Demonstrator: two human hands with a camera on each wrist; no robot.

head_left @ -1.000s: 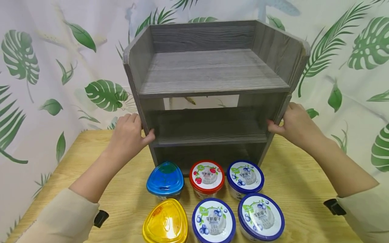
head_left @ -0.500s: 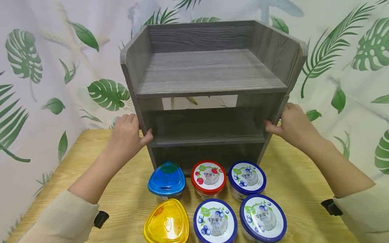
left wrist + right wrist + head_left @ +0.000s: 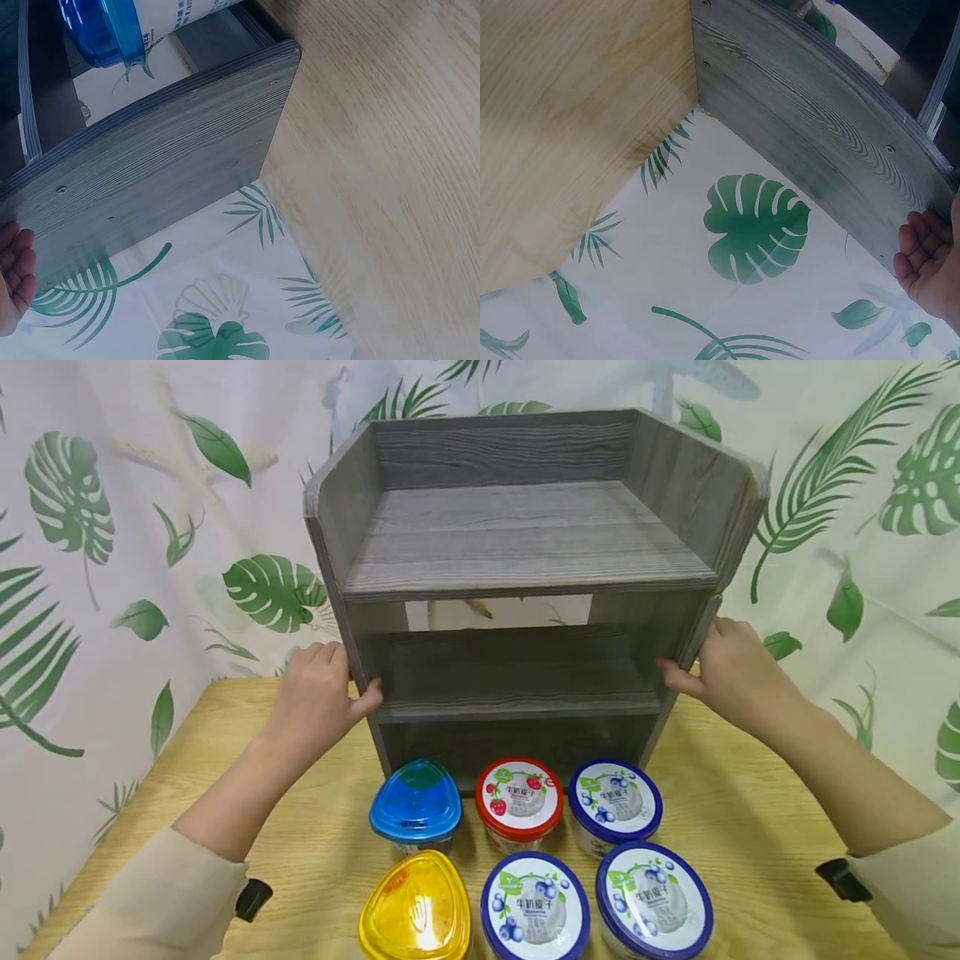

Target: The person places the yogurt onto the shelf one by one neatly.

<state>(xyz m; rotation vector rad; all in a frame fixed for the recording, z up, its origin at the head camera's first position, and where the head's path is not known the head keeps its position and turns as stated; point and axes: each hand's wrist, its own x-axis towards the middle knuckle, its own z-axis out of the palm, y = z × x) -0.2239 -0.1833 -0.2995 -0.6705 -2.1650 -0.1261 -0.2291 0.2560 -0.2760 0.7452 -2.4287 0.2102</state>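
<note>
Gripped at both side panels, the grey wooden shelf unit (image 3: pixel 517 585) is held between the two hands at the centre of the head view. The left hand (image 3: pixel 315 702) is closed on the front edge of the left panel at the height of the middle shelf, with the thumb hooked round to the inner face and the fingers laid against the outer face. The right hand (image 3: pixel 731 672) is closed on the front edge of the right panel at about the same height, thumb inside and fingers outside. In the left wrist view only the fingertips (image 3: pixel 15 262) are seen, at the lower left edge of the frame, resting against the outer face of the panel (image 3: pixel 157 165). In the right wrist view the fingers (image 3: pixel 922 251) are seen at the lower right, laid on the outer face of the other panel (image 3: pixel 817 127).

The unit is stood upright on the light wooden table (image 3: pixel 750 802), toward its far edge, with its open front turned to the camera and three shelves visible.

Just in front of the unit, in the lower centre of the head view, six tubs are set in two rows. A blue-lidded tub (image 3: pixel 415 810), a red-lidded tub (image 3: pixel 519 802) and a dark-blue-lidded tub (image 3: pixel 615 800) form the back row. A yellow-lidded tub (image 3: pixel 414 912) and two further dark-blue-lidded tubs (image 3: pixel 535 910) (image 3: pixel 652 900) form the front row, partly cut by the lower frame edge.

A leaf-printed cloth (image 3: pixel 135 543) is hung behind the table and fills the background.
</note>
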